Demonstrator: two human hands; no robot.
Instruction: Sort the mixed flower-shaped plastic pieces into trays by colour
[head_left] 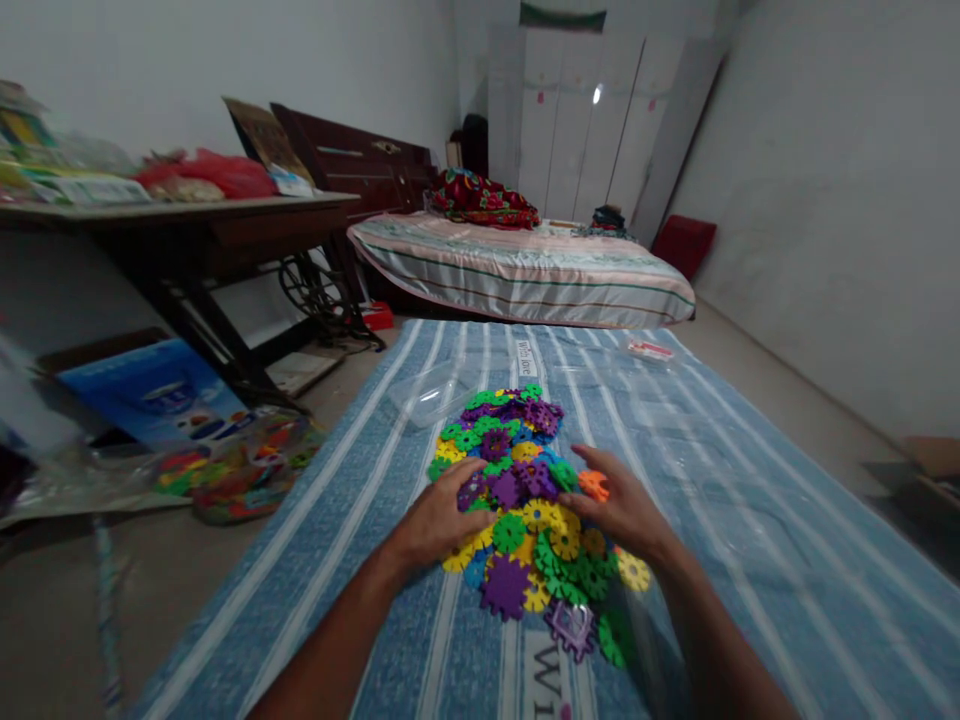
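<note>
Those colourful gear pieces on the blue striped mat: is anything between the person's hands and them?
Nothing visible. The left hand and right hand both rest directly on the pile of gear pieces. The clear plastic tray lies beyond the pile.

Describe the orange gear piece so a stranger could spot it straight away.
Find the blue striped mat on the floor, then the heap of plastic gear pieces at its middle. The orange piece lies at the heap's right edge, against the right hand; it is the only orange one among purple, green and yellow neighbours.
</note>
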